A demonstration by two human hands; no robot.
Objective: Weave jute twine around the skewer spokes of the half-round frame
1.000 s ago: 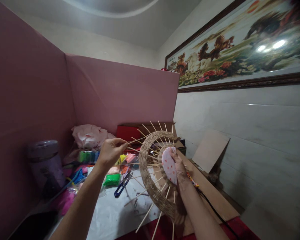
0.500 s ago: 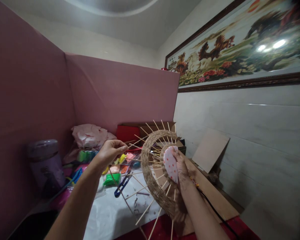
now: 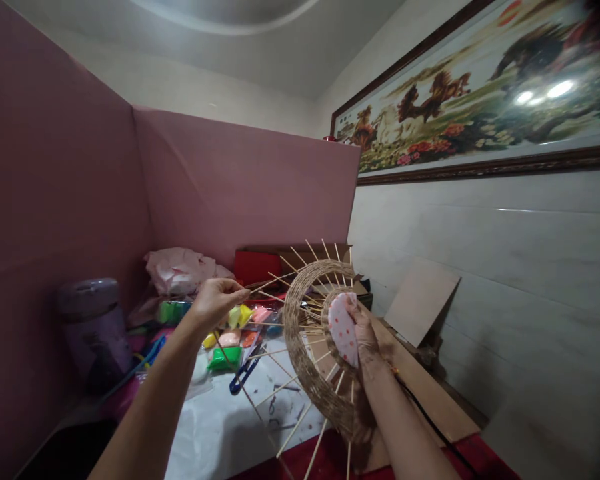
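Note:
A half-round woven piece (image 3: 296,333) of brown cord, with pale sticks fanning out from it, hangs over the table. My right hand (image 3: 363,330) grips its middle, where a white patch with orange dots (image 3: 343,327) shows beside the thumb. To the left, my left hand (image 3: 223,300) pinches a thin cord (image 3: 267,283) that runs to the outer woven band near the upper left sticks. A length of the cord also trails down from the left hand's side toward the table's front.
Colourful clay packets (image 3: 225,359) and dark blue scissors (image 3: 240,378) lie on a white table sheet (image 3: 205,427). A lilac bottle (image 3: 95,333) stands left. Cardboard (image 3: 423,300) leans on the right wall. Pink panels (image 3: 245,180) rise behind.
My left hand has drawn slightly left, and the cord between it and the woven band looks straighter. The right hand still grips the middle; the lower sticks have shifted slightly right.

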